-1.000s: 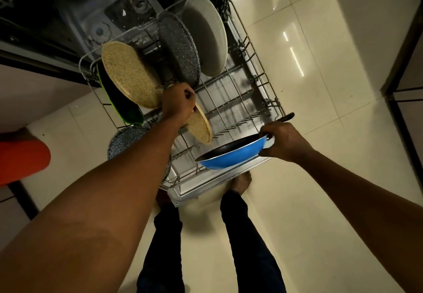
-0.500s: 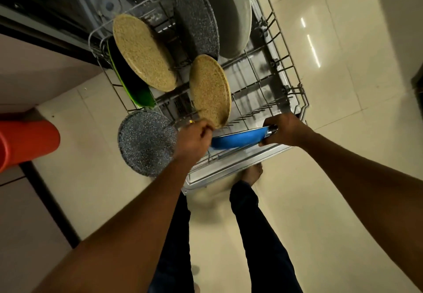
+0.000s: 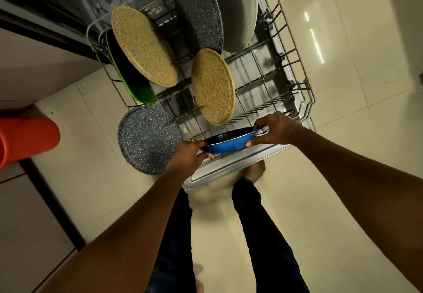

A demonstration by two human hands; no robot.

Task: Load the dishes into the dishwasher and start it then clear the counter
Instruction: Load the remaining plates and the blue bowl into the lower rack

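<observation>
The blue pan (image 3: 226,147) — gripped at opposite ends by left hand (image 3: 185,157) and right hand (image 3: 277,129).

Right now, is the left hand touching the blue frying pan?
Touching. The head view shows the left hand gripping the blue frying pan at its rim.

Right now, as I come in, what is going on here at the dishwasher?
A person stands over the pulled-out dishwasher rack and holds a blue pan with both hands: the left hand grips its rim, the right hand grips the handle end. The pan is low over the front of the rack; whether it rests on the wires I cannot tell. Plates stand on edge in the rack, among them a tan plate just behind the pan and a green plate at the left.
</observation>
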